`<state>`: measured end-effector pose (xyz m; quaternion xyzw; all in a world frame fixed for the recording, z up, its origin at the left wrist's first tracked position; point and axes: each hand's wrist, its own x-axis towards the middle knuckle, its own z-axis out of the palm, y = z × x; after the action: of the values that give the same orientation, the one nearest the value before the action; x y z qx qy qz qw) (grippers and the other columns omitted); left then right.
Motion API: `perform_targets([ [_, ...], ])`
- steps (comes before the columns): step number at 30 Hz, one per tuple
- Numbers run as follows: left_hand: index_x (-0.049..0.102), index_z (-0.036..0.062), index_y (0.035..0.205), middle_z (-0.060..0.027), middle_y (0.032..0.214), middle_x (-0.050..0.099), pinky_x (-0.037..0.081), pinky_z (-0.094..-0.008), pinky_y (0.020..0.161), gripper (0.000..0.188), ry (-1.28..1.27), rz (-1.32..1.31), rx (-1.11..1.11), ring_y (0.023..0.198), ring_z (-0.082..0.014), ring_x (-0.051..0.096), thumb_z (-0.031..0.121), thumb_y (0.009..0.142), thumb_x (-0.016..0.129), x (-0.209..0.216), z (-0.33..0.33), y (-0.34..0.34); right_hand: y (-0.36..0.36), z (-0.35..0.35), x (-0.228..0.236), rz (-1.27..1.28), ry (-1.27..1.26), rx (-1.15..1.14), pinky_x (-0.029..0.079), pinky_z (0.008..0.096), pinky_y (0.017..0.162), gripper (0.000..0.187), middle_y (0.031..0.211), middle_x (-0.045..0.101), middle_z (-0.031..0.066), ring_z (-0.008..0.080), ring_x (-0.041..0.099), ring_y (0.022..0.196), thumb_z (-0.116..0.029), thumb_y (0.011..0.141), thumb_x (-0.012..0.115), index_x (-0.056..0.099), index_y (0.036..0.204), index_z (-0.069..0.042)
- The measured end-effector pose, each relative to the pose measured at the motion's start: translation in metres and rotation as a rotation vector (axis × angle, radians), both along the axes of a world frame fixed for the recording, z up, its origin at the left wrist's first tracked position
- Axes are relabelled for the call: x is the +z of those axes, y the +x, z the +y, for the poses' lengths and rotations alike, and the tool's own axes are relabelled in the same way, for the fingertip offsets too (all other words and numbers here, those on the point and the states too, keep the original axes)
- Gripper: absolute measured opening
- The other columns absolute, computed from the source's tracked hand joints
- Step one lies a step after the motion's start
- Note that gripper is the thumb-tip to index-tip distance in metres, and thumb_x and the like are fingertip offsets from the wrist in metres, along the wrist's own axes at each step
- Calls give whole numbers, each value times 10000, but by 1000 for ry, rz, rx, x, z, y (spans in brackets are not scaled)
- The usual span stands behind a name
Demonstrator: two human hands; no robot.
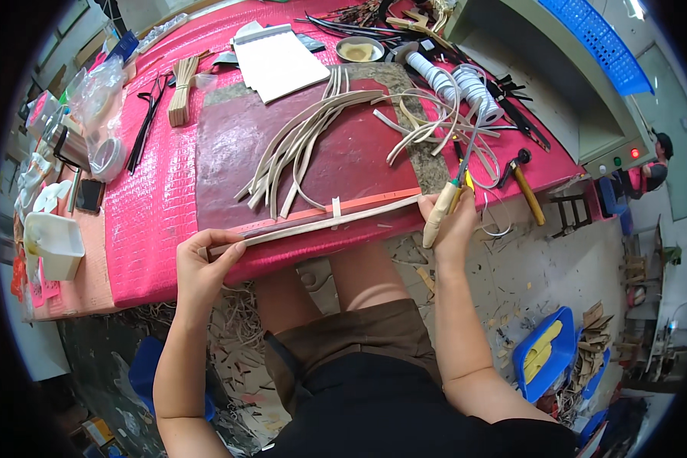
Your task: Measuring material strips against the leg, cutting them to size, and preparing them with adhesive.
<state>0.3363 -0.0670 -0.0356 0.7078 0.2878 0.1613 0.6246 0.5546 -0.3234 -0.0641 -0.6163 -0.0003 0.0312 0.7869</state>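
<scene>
A long pale strip (313, 230) is stretched along the near edge of the table, beside an orange measuring tape (374, 201). Its left end is pinched between the thumb and fingers of my left hand (204, 263). At the other end, my right hand (456, 229) is closed on the strip and also on a thin-shafted tool with a cream wrapped handle (437, 220). Part of this grip is hidden by the handle. A short white tab (337, 207) lies across the tape. Beyond it, a bundle of cream strips (282, 156) rests on the dark red mat (229, 145).
White tape spools (477, 95) with loose loops stand at back right, near a wooden-handled hammer (530, 197). A grey machine (603, 130) borders the right side. A white pad (278, 61) lies at the back. Left are a white container (53, 237) and phone (90, 195).
</scene>
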Motion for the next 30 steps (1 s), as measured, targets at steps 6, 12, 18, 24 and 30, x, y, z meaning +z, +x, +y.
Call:
perform_targets([
  [6, 648, -48, 904, -19, 790, 632, 410, -165, 599, 117, 16, 23, 32, 678, -40, 546, 4, 803, 673, -4, 2, 6, -1, 2, -5, -8, 56, -1, 412, 248, 678, 314, 764, 561, 16, 99, 511, 716, -21, 721, 724, 484, 923, -32],
  [12, 660, -26, 879, 16, 763, 592, 355, -152, 576, 81, 98, -4, 61, 661, -8, 471, 2, 804, 669, -8, 8, 5, 1, 5, -20, -283, -315, -107, 401, 227, 678, 289, 766, 525, -4, 80, 488, 717, 11, 733, 695, 478, 915, -46],
  [18, 656, -2, 795, 22, 707, 581, 351, -166, 542, 57, 199, 79, 169, 630, -8, 463, 8, 765, 704, 0, 10, -6, 2, 1, -33, -320, -309, -100, 410, 225, 717, 335, 831, 503, -16, 83, 494, 759, 15, 758, 686, 485, 1017, -55],
  [24, 664, 13, 750, -33, 659, 586, 431, -253, 565, 105, 539, 118, 188, 622, -112, 540, 40, 699, 752, 1, 16, -5, 0, -2, -18, -298, -329, -83, 432, 222, 733, 400, 867, 506, -4, 84, 505, 794, 56, 767, 669, 487, 1109, -43],
  [30, 685, 39, 752, -58, 699, 616, 458, -284, 572, 90, 679, 98, 116, 618, -165, 586, 43, 681, 741, -3, 24, -15, 0, 1, -23, -303, -311, -46, 430, 226, 760, 377, 908, 489, -2, 89, 506, 795, 74, 758, 660, 500, 1082, -33],
])
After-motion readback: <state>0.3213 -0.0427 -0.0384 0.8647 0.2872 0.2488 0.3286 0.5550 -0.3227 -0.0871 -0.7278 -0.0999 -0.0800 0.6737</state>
